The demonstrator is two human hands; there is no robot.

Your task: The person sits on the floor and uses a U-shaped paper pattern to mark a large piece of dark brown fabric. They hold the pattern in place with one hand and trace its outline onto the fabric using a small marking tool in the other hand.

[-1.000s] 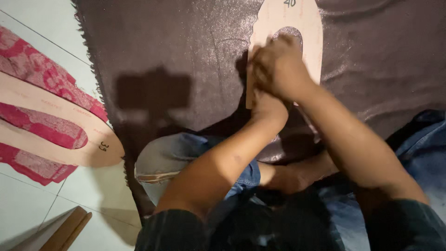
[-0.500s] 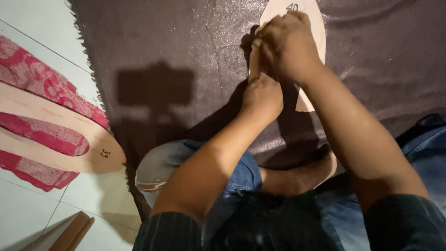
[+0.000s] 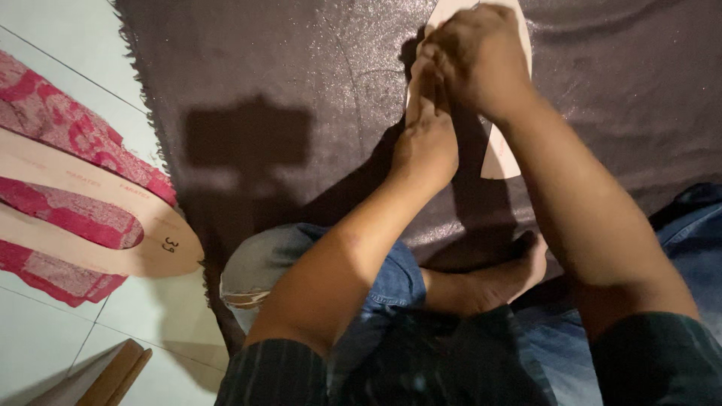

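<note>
A pale sole-shaped template (image 3: 501, 154) lies on a dark glittery fabric (image 3: 316, 83) spread over the floor. My left hand (image 3: 427, 134) presses down on the template's left edge, fingers held together. My right hand (image 3: 480, 56) covers the upper part of the template, fingers curled; whether it holds a small tool is hidden. Most of the template is hidden under both hands and my right forearm.
At the left, a second tan sole template (image 3: 113, 225) rests on red patterned cloth (image 3: 53, 124) on the white tiled floor. A wooden piece (image 3: 113, 372) lies at the bottom left. My crossed legs in jeans and a bare foot (image 3: 489, 282) sit below the hands.
The view has shifted so the hands and template sit higher in the picture. My left hand has slid along the template's left edge; the right hand stays on top.
</note>
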